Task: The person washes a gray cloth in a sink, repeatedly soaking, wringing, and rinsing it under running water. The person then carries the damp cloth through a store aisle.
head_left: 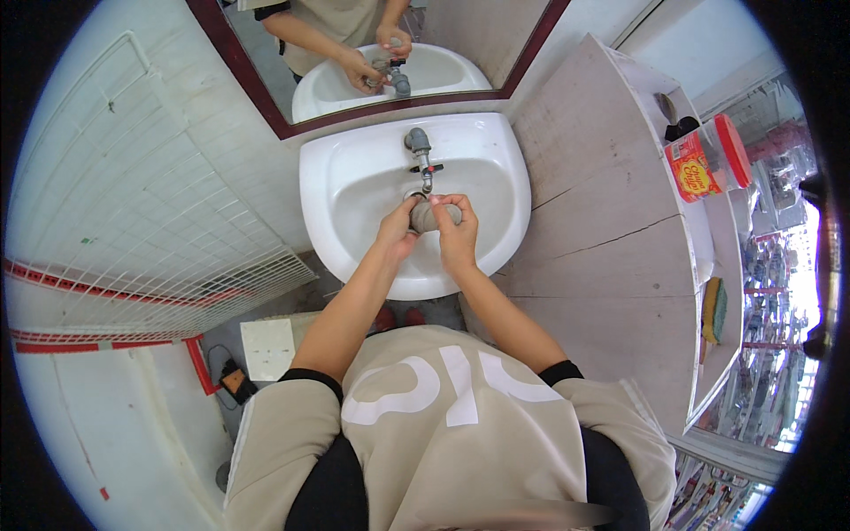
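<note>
Over the white sink basin [341, 199], my two hands meet just below the tap [421, 152], which is grey with a red and black lever. Between them is a small, rounded grey-beige thing [425, 219], perhaps a cup or jar, though its kind is unclear. My left hand [398, 227] closes around its left side. From the right, my right hand [458, 235] grips it with bent fingers near its rim and the tap's spout. Fingers cover part of it. Whether water is running I cannot tell.
A mirror [354, 57] with a dark red frame hangs above the sink and reflects my hands. A white wire grid [133, 195] stands left. On the wooden shelf unit [611, 230] at right are a red-lidded plastic jar [708, 159] and a yellow-green sponge [713, 310].
</note>
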